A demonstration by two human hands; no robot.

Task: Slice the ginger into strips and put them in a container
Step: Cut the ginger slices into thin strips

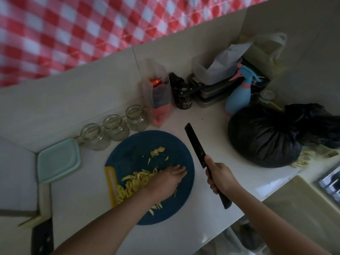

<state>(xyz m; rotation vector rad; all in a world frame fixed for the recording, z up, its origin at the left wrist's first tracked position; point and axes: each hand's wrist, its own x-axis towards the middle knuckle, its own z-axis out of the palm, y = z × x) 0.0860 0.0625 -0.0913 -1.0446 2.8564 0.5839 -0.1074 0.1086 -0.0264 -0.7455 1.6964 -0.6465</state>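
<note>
Left hand (169,179) flat, fingers straight, on strips (136,183) at board's (165,208) 8 o'clock. Right hand (219,179) grips knife (196,146), held at 3 o'clock. Advise gathering strips compactly, blade kept away; chunk (157,150) at 12 looks uncut.

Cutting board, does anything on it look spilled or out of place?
Mildly: a few stray strips lie by the board's near edge, apart from the main ginger pile beside the left hand. None seems off the board.

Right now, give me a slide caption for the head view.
Left hand lies flat by ginger strips on the blue board; right hand holds the knife beside it.
</note>
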